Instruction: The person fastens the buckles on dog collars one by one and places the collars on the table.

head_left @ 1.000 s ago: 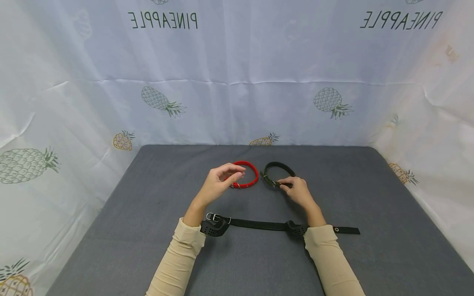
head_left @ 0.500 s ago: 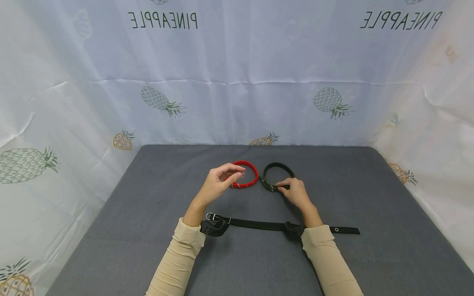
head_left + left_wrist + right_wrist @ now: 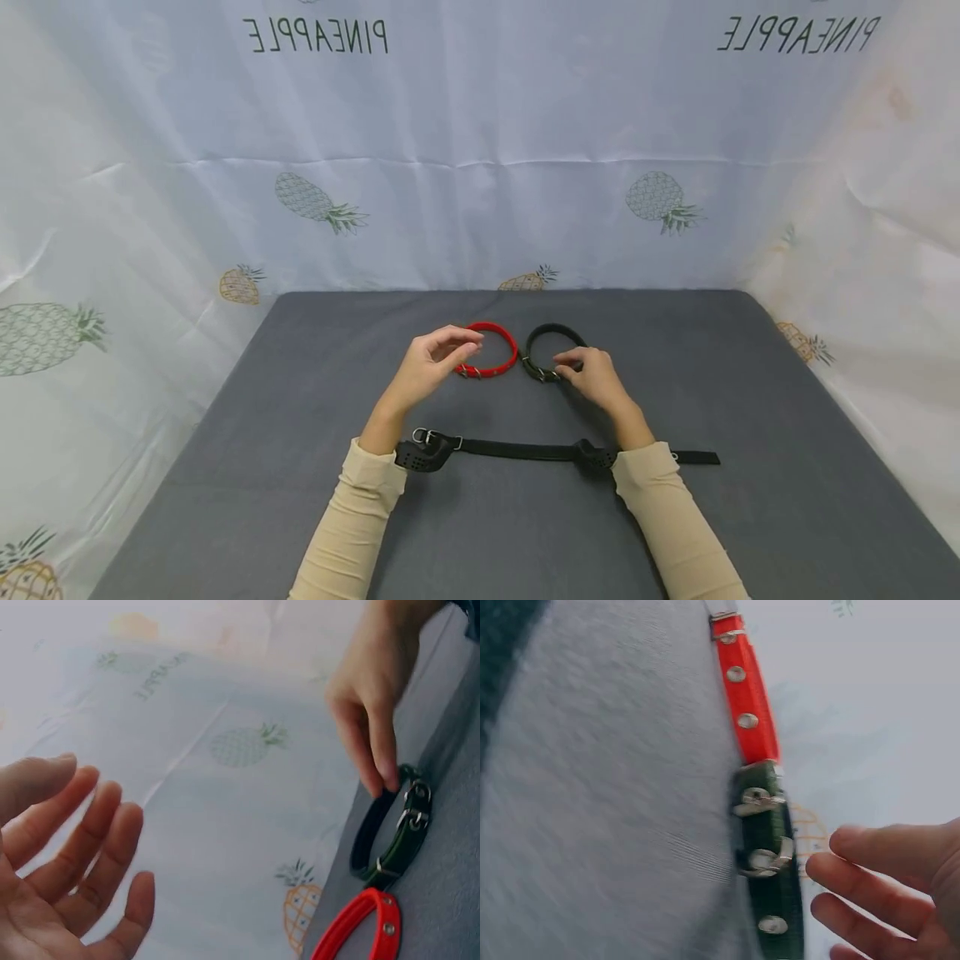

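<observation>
A dark green buckled collar (image 3: 527, 348), bent into a ring, lies on the grey table right beside a red collar ring (image 3: 513, 358). My right hand (image 3: 597, 381) is at the green collar's near right side, fingers loosely bent. In the right wrist view a gap shows between its fingertips and the green collar (image 3: 763, 825); metal studs and buckle parts line the band. My left hand (image 3: 420, 372) hovers over the red collar's left part, partly covering it. Its fingers are relaxed and apart in the left wrist view, with nothing in them.
A long black strap (image 3: 517, 451) with a metal buckle at its left end lies across the table, passing behind the right sleeve. Black perforated pieces (image 3: 426, 457) sit by both cuffs. White curtains with pineapple prints (image 3: 480, 208) surround the table's back and sides.
My right hand has turned and shifted the green collar slightly, and its fingers have come off the band. The left hand keeps its pose. The head view has shifted a little.
</observation>
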`<state>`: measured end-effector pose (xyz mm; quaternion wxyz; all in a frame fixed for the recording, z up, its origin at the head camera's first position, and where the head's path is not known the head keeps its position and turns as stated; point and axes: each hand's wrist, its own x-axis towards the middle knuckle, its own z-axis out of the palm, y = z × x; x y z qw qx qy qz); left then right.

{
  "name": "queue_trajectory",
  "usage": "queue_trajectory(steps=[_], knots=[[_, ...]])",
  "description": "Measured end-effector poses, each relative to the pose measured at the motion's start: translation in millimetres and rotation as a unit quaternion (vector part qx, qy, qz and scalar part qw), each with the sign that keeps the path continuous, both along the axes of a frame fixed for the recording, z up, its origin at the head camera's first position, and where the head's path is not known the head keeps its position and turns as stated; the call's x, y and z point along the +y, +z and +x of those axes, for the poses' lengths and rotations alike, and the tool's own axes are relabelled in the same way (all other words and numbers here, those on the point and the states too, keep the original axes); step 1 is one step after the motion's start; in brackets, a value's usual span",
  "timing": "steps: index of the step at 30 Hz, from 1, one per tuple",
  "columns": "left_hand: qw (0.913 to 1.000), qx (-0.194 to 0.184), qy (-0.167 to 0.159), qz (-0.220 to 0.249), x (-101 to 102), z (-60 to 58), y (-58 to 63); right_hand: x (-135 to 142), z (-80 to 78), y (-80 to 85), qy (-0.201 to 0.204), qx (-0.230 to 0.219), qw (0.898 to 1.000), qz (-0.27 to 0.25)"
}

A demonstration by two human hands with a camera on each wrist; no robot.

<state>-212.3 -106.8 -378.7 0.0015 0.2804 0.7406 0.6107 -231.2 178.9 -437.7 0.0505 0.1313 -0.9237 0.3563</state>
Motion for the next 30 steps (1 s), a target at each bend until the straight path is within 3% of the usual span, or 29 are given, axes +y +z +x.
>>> queue_trajectory(steps=[8,14,19,24,30], knots=[[0.996,-0.038,0.033,-0.074,-17,-3.2,-11.5,31,7.3,12.7,0.069,-0.055,0.996,-0.022],[0.9926,-0.051,0.033,-0.105,-29,-5.8,-26.4,61,22.1,16.6,0.068,-0.06,0.996,-0.002],[0.9874,-0.037,0.029,-0.151,-41,-3.3,-38.4,82,37.4,18.3,0.063,-0.073,0.995,0.02],[0.9798,-0.018,0.004,-0.199,-49,3.4,-51.0,103,52.1,15.5,0.072,-0.084,0.993,0.028],[0.9716,-0.037,-0.036,-0.231,-56,16.9,-66.9,122,67.5,7.0,0.099,-0.1,0.99,0.027]])
